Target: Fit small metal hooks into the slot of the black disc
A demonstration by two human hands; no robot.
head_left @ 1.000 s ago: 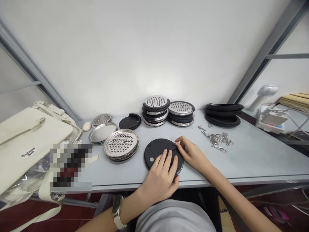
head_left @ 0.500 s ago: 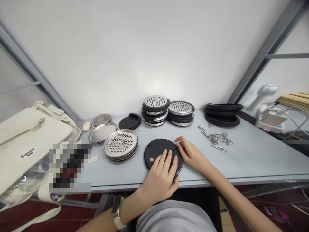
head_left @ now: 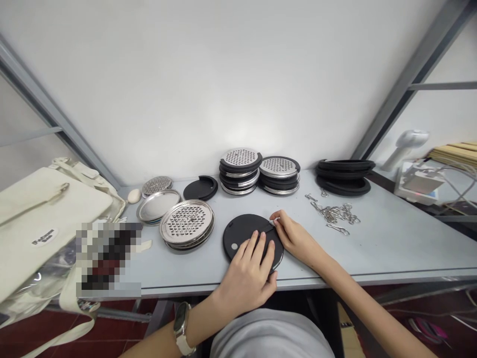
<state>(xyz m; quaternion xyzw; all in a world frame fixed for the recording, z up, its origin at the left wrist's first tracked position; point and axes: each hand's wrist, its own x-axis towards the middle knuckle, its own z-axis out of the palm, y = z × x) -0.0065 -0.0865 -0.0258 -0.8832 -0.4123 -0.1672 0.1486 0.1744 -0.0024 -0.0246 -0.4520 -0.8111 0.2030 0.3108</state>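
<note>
A round black disc (head_left: 242, 231) with a pale round spot lies flat near the table's front edge. My left hand (head_left: 251, 271) rests on its near right part, fingers spread and pressed down, part of the disc hidden beneath. At the disc's far right rim, the thumb and index finger of my right hand (head_left: 292, 236) pinch a small metal clip (head_left: 271, 222), mostly covered by the fingertips. A thin dark line runs across the disc toward that clip. Several loose metal clips (head_left: 337, 214) lie in a pile to the right.
Metal grater plates (head_left: 188, 221) are stacked at left, beside plain metal discs (head_left: 158, 206). Behind stand two stacks of grater plates with black rims (head_left: 240, 171) (head_left: 279, 174). Black rings (head_left: 345, 179) are piled back right. A cream bag (head_left: 55, 209) overhangs the left side.
</note>
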